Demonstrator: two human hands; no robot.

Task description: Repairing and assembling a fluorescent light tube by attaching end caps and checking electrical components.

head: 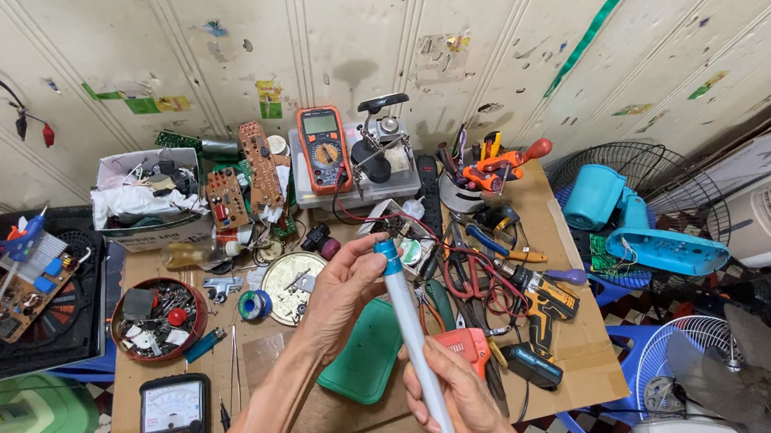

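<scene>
I hold a long white tube lamp [419,352] with a blue end cap [388,250] slanted over the workbench. My left hand [342,293] grips it near the blue cap, fingers pinching the tip. My right hand [461,396] is wrapped around the tube lower down. The tube's lower end runs out of view at the bottom. Under the hands lies a green tray [364,354] and a red tool [465,344].
The cardboard-topped bench [579,344] is crowded: orange multimeter [324,148], black analog meter [174,415], yellow drill [541,309], red bowl of parts [158,317], circuit boards [256,173], pliers cup [471,183]. Fan parts [646,223] and a standing fan [741,407] crowd the right.
</scene>
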